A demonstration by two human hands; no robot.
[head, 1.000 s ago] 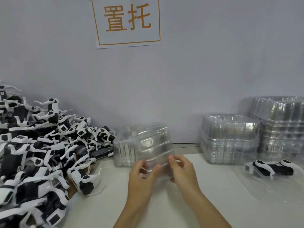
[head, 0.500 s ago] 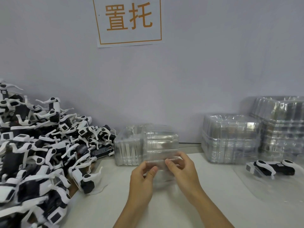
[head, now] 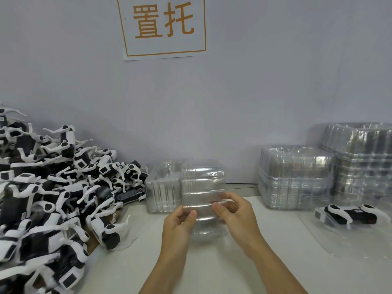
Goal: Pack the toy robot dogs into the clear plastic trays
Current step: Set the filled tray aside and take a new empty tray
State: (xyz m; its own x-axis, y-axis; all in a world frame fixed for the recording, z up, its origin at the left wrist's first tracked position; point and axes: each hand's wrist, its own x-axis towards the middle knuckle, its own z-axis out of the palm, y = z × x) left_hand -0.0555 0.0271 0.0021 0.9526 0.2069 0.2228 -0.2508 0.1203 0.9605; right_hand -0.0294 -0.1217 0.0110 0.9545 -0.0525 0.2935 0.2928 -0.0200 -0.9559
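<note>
A clear tray (head: 202, 196) is held upright above the table (head: 212, 268), near centre. The left hand (head: 178, 224) pinches its near left edge; the right hand (head: 235, 217) pinches its right edge. A heap of toy dogs (head: 48, 187) lies left. Tray stacks (head: 297, 177) stand far right, near one packed dog (head: 350, 215).

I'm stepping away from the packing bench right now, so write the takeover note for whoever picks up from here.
Left hand and right hand: both pinch the near edge of a clear plastic tray held up over the table, seemingly peeling it off the small tray stack behind.
Unpacked toy robot dogs: big pile on the left.
Spare trays: two taller stacks at right.
Done: one robot dog lies in a tray at far right.
Left: free this tray, set it down, load a dog, repeat.
</note>
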